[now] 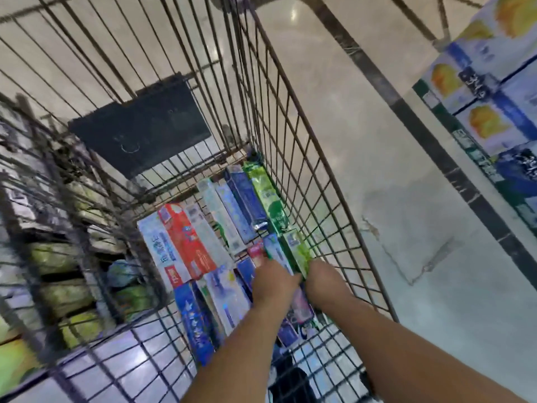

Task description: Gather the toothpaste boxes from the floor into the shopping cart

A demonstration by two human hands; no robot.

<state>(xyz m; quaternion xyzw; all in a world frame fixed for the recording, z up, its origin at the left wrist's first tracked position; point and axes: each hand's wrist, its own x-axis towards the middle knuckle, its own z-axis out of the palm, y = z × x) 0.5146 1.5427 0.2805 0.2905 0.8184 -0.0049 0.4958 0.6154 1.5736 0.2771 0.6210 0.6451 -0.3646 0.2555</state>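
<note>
Both my arms reach down into the wire shopping cart. Several toothpaste boxes lie flat on its bottom: a red one, white ones, a dark blue one and a long green one along the right wall. My left hand and my right hand are side by side, fingers closed on a green and white box near the right wall. My fingertips are hidden behind the box. More boxes lie under my forearms, among them a blue one.
A dark plastic flap hangs on the cart's far end. Store shelves with green packs stand at the left. Stacked blue and yellow cartons stand at the right. Pale floor tiles lie between cart and cartons.
</note>
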